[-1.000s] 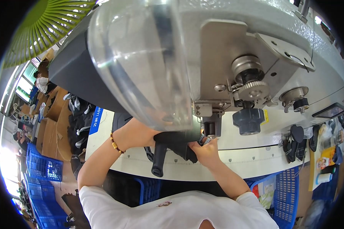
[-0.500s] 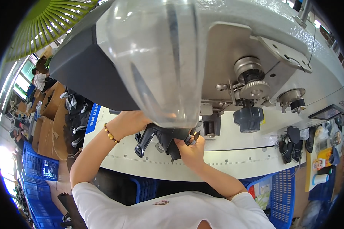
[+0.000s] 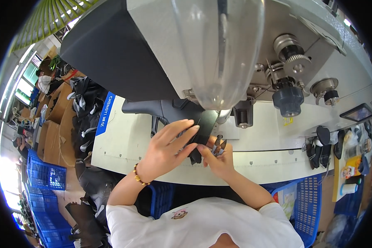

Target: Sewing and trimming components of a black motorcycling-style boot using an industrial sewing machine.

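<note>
**Presently: Both Hands at the Black Workpiece**

The black workpiece (image 3: 204, 130) is located between the two hands, over the tabletop (image 3: 120, 136), with its upper part just beside the lower end of the clear guard (image 3: 227, 49).

Left hand (image 3: 167, 146): palm down, fingers extended and slightly parted, thumb held apart from them. The fingertips and thumb touch the left side of the workpiece; the hand is not closed around it. A beaded bracelet (image 3: 138, 175) encircles the wrist. A rounded dark section of the workpiece extends forward and to the left of this hand.

Right hand (image 3: 219, 163): partly closed, fingers curled around small metal snips (image 3: 219, 147), blades pointing forward. The thumb tip presses on the lower right edge of the workpiece. Whether a finger opposes it underneath cannot be told.

Surroundings: the light grey machine head (image 3: 161, 33) stands forward of both hands. A black knob (image 3: 288, 103) is forward and to the right of the right hand. A blue crate (image 3: 308, 211) stands to the right of, and nearer the body than, that hand. Dark pieces (image 3: 93, 186) are heaped left of the left hand.
</note>
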Action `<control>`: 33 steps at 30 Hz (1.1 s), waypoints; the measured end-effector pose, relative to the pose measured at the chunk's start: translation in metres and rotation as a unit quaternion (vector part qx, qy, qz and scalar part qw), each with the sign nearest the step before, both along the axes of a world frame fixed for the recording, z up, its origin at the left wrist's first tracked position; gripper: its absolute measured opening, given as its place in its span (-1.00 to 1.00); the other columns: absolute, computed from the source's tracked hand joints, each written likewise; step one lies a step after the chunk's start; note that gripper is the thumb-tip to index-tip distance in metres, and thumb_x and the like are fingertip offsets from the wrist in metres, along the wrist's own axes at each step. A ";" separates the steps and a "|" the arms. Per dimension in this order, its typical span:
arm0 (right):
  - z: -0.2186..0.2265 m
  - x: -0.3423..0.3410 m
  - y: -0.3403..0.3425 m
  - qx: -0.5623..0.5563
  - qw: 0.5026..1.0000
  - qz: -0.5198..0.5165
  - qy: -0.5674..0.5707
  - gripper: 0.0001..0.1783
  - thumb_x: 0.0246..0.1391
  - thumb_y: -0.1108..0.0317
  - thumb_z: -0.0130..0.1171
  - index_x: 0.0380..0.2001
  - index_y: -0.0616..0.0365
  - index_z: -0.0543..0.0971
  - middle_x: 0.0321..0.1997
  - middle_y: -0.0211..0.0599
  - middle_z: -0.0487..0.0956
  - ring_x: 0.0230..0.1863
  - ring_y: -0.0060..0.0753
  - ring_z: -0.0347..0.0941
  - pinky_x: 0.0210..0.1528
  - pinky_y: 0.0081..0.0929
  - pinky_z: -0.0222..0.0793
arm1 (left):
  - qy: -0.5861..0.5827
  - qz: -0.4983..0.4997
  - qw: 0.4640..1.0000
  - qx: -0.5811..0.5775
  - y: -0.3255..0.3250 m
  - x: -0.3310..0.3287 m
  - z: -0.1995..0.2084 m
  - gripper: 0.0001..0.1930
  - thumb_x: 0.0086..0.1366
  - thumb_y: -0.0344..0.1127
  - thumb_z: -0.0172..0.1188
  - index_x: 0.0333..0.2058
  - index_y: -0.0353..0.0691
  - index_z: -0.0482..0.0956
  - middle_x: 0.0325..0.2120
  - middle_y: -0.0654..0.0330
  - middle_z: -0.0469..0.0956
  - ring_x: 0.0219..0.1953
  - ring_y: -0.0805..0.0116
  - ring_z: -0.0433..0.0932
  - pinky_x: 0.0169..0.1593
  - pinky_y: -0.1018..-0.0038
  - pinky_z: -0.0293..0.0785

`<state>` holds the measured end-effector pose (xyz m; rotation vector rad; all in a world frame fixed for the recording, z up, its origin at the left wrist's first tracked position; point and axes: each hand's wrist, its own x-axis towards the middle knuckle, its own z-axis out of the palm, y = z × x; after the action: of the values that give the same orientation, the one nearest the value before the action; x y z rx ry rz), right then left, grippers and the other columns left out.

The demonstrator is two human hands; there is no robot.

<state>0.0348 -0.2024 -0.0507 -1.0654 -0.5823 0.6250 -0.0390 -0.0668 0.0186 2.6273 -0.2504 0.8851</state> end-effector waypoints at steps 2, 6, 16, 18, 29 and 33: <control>-0.003 -0.003 0.001 -0.021 0.999 -0.019 -0.029 -0.86 0.01 0.42 0.04 -0.37 0.26 0.48 -0.61 -0.50 0.44 -0.71 -0.81 0.24 -0.74 -0.81 0.14 | -0.016 -0.014 0.999 0.045 -0.006 0.003 -0.004 -0.58 -0.16 -0.49 0.23 -0.21 -0.32 0.45 -0.22 0.04 0.42 -0.18 0.06 0.44 -0.15 0.36 0.41; -0.010 -0.004 0.008 0.006 0.998 -0.015 -0.054 -0.84 0.04 0.40 0.00 -0.33 0.26 0.45 -0.64 -0.51 0.42 -0.72 -0.80 0.22 -0.73 -0.80 0.13 | 0.002 -0.012 1.000 0.027 -0.017 0.004 -0.005 -0.58 -0.18 -0.48 0.18 -0.22 -0.34 0.45 -0.22 0.04 0.41 -0.11 0.01 0.40 -0.12 0.33 0.40; -0.002 0.030 0.006 0.037 0.978 0.059 -0.197 -0.82 0.01 0.48 -0.03 -0.26 0.17 0.43 -0.47 -0.40 0.44 -0.59 -0.73 0.29 -0.61 -0.74 0.20 | 0.005 0.046 0.994 0.098 -0.019 0.011 -0.012 -0.53 -0.29 -0.48 0.12 -0.24 -0.32 0.44 -0.26 0.06 0.40 -0.10 0.03 0.37 -0.07 0.29 0.37; 0.010 0.039 -0.003 0.036 0.926 -0.018 -0.375 -0.80 -0.05 0.51 0.03 -0.27 0.16 0.44 -0.46 -0.37 0.45 -0.58 -0.70 0.31 -0.60 -0.72 0.22 | -0.008 0.071 0.991 0.113 -0.021 0.017 -0.016 -0.58 -0.30 -0.49 0.14 -0.30 -0.31 0.46 -0.27 0.06 0.39 -0.07 0.03 0.35 -0.07 0.31 0.37; 0.004 0.120 -0.004 -0.071 0.833 -0.196 -0.513 -0.62 -0.49 0.69 0.07 -0.43 0.15 0.50 -0.50 -0.32 0.44 -0.54 -0.38 0.38 -0.51 -0.57 0.28 | -0.104 0.022 0.989 0.106 -0.004 0.028 -0.014 -0.88 -0.25 -0.61 0.09 -0.62 -0.30 0.46 -0.56 0.19 0.41 -0.34 0.15 0.52 -0.27 0.42 0.51; -0.003 0.135 0.002 -0.003 0.907 -0.099 -0.409 -0.58 -0.50 0.72 0.02 -0.41 0.14 0.50 -0.49 -0.32 0.43 -0.52 -0.36 0.38 -0.48 -0.55 0.30 | -0.108 0.018 0.986 0.123 -0.005 0.030 -0.014 -0.88 -0.26 -0.59 0.09 -0.63 -0.29 0.46 -0.58 0.20 0.40 -0.37 0.15 0.51 -0.29 0.42 0.51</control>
<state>0.1696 -0.2002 -0.0533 -1.3638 -1.1759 -0.0349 -0.0086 -0.0714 0.0045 2.7649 -0.3926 1.2242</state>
